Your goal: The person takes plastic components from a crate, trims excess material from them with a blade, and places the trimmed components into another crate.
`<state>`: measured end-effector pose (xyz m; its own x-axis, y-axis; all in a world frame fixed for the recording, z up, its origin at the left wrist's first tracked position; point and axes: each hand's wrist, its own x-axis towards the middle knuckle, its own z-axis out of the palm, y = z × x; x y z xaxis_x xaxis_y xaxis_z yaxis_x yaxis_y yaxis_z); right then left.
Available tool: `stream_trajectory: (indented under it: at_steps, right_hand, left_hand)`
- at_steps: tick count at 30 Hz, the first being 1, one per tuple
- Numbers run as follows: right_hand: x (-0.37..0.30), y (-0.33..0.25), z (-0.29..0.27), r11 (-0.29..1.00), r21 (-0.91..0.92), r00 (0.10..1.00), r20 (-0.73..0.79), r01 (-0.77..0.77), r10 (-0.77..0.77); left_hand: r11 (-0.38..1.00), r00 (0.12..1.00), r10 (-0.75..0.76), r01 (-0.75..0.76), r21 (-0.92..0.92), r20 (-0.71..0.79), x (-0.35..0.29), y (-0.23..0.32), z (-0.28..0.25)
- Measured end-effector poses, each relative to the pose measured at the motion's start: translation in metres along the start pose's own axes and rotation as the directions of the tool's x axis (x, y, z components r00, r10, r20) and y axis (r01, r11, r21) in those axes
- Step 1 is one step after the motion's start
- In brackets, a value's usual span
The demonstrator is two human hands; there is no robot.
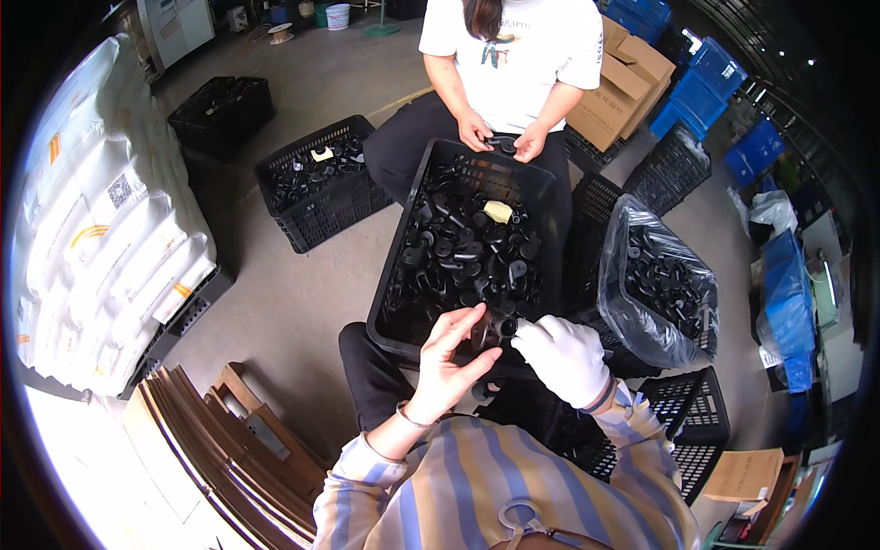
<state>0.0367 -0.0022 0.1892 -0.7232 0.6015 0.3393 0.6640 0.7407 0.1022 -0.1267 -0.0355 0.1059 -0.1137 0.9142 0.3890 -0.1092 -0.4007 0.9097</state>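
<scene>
My bare left hand (449, 367) grips a black plastic part (486, 332) between thumb and fingers. The part has a round hollow end that faces to the right. In a white glove, my right hand (559, 357) is closed, its fingertips right against that hollow end. What those gloved fingers pinch, if anything, is hidden. Both hands are over the near edge of a large black crate (390, 316). Many loose black plastic parts (449, 243) fill this crate, with a pale yellow piece (498, 212) lying on top of them.
Across the crate sits a person (513, 73) handling a small black part. A lined crate (660, 339) of black parts stands at right, another crate (316, 220) at far left. White stacked sacks (101, 211) and flat cardboard (211, 458) flank my left; an open carton (610, 101) stands behind.
</scene>
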Motion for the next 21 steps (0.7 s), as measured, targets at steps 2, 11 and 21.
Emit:
stream_trajectory:
  at_steps: [2, 11, 21]
  right_hand:
    - [-0.001, 0.003, 0.0, 0.999, 0.042, 1.0, 0.005, 0.003, -0.003]
    - [0.012, 0.02, -0.007, 0.833, 0.518, 0.948, 0.318, -0.196, 0.026]
    - [0.036, 0.06, 0.013, 0.462, 0.651, 0.563, 0.756, -0.602, -0.334]
  left_hand:
    - [0.998, 0.999, 0.032, -0.031, 0.047, -0.021, 0.0, 0.001, 0.0]
    - [0.993, 0.999, 0.036, -0.038, 0.11, 0.019, -0.001, 0.004, -0.003]
    - [0.999, 0.981, -0.008, -0.001, 0.045, 0.193, -0.003, 0.005, -0.003]
